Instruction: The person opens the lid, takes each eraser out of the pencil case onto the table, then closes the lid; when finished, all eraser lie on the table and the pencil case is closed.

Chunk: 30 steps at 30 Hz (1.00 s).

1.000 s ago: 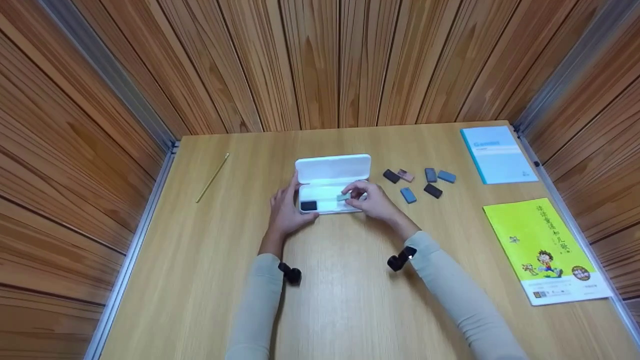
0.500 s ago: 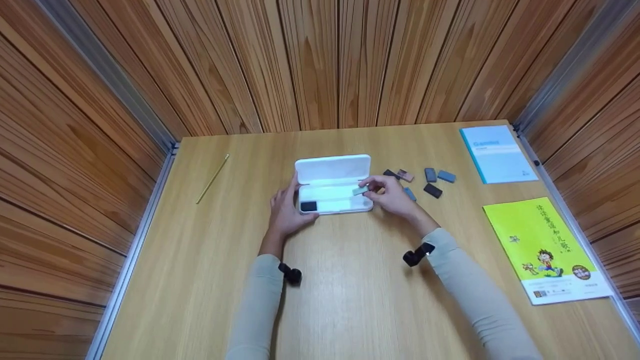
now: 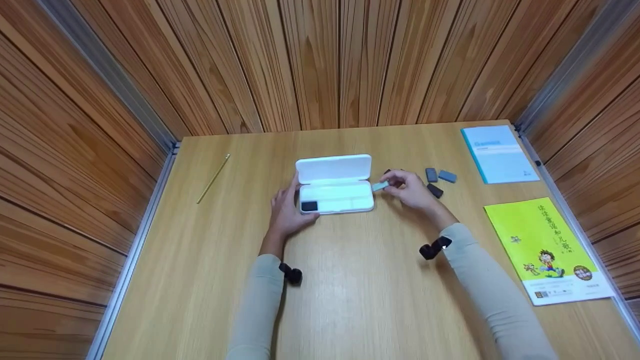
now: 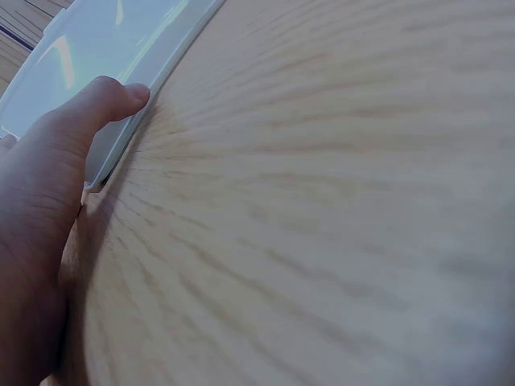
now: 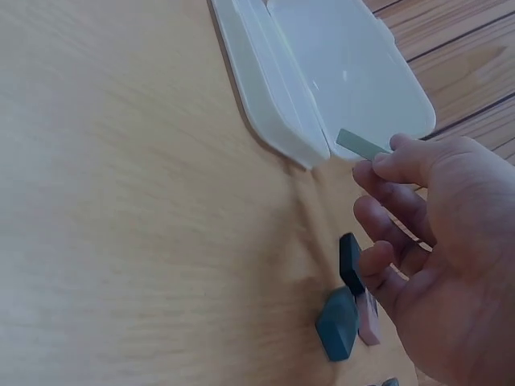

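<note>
A white pencil case [image 3: 345,192] lies with its lid [image 3: 333,170] raised at the middle of the table. My left hand [image 3: 289,207] grips its left end, the thumb over the front edge in the left wrist view. A black eraser [image 3: 309,206] sits in the case's front left corner. Between thumb and forefinger, my right hand [image 3: 412,191] pinches a thin pale green eraser [image 5: 360,145], just right of the case. Below that hand, the right wrist view shows a dark eraser [image 5: 350,261], a pink eraser [image 5: 368,322] and a bluish eraser [image 5: 338,323] on the table.
Farther right lie a grey-blue eraser [image 3: 431,175], a blue eraser [image 3: 447,176] and another dark eraser [image 3: 435,190]. A gold pencil [image 3: 213,179] rests at the left. A light blue notebook [image 3: 502,157] and a yellow-green book [image 3: 540,245] line the table's right edge.
My right hand has carried the green eraser rightward, from above the case's interior to beyond its right end. The left hand stays on the case.
</note>
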{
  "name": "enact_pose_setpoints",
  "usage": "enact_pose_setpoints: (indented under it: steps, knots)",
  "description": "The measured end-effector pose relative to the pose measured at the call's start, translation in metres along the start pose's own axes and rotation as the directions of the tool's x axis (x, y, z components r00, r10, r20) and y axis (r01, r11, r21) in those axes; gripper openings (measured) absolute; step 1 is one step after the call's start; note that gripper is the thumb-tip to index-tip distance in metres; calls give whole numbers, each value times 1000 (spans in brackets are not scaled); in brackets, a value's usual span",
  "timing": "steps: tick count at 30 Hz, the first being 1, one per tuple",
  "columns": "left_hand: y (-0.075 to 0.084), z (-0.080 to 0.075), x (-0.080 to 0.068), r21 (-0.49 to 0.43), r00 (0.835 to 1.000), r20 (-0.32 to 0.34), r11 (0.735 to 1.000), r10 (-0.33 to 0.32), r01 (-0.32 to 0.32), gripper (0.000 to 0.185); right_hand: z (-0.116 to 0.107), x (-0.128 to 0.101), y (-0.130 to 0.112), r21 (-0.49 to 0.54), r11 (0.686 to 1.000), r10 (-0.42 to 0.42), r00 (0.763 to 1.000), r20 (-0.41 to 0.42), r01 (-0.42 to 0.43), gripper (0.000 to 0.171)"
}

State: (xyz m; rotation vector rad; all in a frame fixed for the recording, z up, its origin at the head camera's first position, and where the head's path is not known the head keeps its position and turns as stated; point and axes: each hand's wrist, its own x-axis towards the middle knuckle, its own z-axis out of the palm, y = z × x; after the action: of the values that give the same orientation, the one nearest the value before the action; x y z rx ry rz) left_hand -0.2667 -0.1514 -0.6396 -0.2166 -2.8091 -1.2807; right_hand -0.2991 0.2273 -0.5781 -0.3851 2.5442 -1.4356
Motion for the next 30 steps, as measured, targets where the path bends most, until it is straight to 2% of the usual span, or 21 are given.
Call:
enact_pose_setpoints:
  steps: [4,11,20,30]
  knots:
    - [0,0,0,0,1000,-2,1000,0,0,133,-5,-3,1,5,1000,15,1000,23,-15,28]
    - [-1,0,-1,1,1000,-5,1000,7,-7,133,-10,-8,-21,14,999,41,994,105,-43,28]
    - [-2,1,-1,-1,1000,-6,1000,18,-18,134,-6,5,10,-16,999,41,993,110,-40,29]
    - [-1,1,-1,-2,1000,-10,1000,20,-20,133,-7,7,14,-65,997,58,993,106,-51,29]
